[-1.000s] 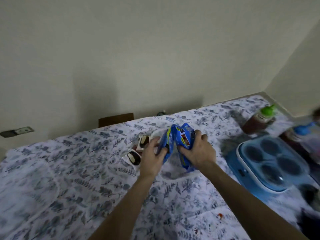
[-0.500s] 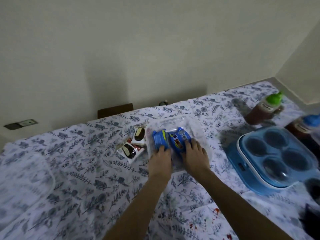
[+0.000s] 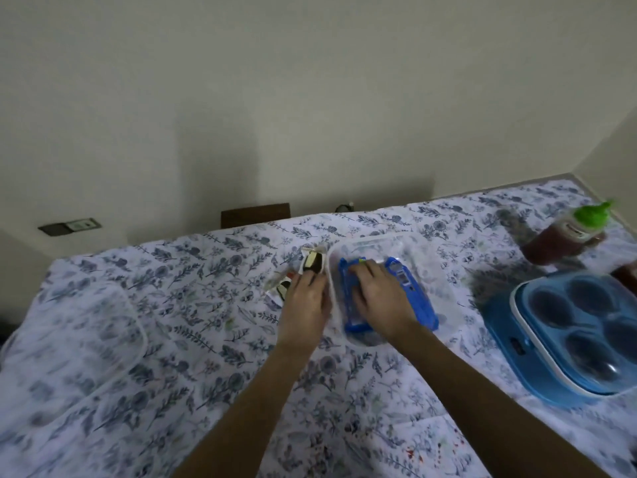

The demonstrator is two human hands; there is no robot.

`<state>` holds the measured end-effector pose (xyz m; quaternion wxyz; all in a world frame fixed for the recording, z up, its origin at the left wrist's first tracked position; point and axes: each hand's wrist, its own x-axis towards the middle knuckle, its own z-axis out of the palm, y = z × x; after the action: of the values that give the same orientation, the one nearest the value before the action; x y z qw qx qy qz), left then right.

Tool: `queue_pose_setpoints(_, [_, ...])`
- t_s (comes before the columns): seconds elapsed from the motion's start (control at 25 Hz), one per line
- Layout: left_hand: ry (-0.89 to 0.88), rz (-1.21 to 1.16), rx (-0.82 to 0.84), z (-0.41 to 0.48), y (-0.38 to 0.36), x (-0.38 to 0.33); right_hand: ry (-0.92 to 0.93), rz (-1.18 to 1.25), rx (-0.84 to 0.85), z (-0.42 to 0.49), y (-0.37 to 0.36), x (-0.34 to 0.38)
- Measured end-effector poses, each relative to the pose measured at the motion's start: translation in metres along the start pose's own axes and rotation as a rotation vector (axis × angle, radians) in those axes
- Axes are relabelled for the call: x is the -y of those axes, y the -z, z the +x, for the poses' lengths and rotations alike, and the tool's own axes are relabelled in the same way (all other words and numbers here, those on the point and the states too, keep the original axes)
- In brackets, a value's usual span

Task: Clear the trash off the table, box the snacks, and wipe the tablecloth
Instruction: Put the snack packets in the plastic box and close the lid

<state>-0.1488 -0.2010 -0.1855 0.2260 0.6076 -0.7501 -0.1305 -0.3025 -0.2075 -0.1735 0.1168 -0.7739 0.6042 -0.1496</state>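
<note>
A clear plastic box (image 3: 406, 248) stands on the flowered tablecloth (image 3: 193, 305) at mid-table. Two blue snack packs (image 3: 415, 298) lie inside it. My right hand (image 3: 379, 300) rests on top of them inside the box, fingers curled over the packs. Just left of the box lie two white-and-black snack packets (image 3: 313, 263). My left hand (image 3: 305, 303) is over them with its fingertips on the nearer packet; whether it grips the packet is hidden by the hand.
A clear lid (image 3: 72, 343) lies at the left. At the right sit a blue tray with a domed four-cup cover (image 3: 537, 360), a green-capped sauce bottle (image 3: 568, 241) and another bottle (image 3: 625, 276). Red stains (image 3: 431, 453) mark the near cloth. A chair back (image 3: 255, 215) shows behind.
Both hands lowered the blue packs into the clear box. The left hand then left the box and moved left onto the white-and-black packets; the right hand stays on the blue packs.
</note>
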Motion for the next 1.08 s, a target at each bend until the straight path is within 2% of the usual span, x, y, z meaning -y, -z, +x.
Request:
queue_pose_setpoints(0.04, [0.086,-0.023,-0.009,-0.002,0.003,0.018,0.048,0.008,-0.002,0.010,-0.004,0.012])
queue_pose_setpoints(0.12, [0.213,-0.010,0.092,-0.002,0.001,0.056,0.157,0.024,-0.001,0.034,-0.018,0.035])
queue_pose_setpoints(0.24, [0.236,-0.007,0.238,0.003,-0.014,0.095,0.253,-0.094,0.145,0.075,-0.052,0.057])
queue_pose_setpoints(0.36, [0.226,-0.072,0.293,0.008,-0.027,0.102,0.129,-0.516,0.398,0.101,-0.080,0.058])
queue_pose_setpoints(0.44, [0.190,-0.016,0.301,0.012,-0.037,0.103,0.076,-0.758,0.453,0.107,-0.092,0.056])
queue_pose_setpoints(0.52, [0.184,0.018,0.300,0.013,-0.042,0.107,0.029,-0.803,0.467,0.110,-0.100,0.057])
queue_pose_setpoints(0.72, [0.166,0.122,0.289,0.005,-0.025,0.122,-0.009,-0.553,0.385,0.114,-0.102,0.062])
queue_pose_setpoints(0.88, [0.242,0.054,0.287,0.004,-0.008,0.130,-0.018,-0.280,0.319,0.098,-0.099,0.073])
queue_pose_setpoints(0.96, [0.396,-0.190,0.255,0.003,0.001,0.136,-0.036,-0.088,0.213,0.089,-0.095,0.077])
queue_pose_setpoints(1.04, [0.565,-0.568,0.151,0.002,0.008,0.135,-0.079,0.135,0.084,0.079,-0.084,0.075])
queue_pose_setpoints(1.08, [0.613,-0.686,0.101,0.003,0.012,0.127,-0.091,0.208,0.019,0.075,-0.078,0.073])
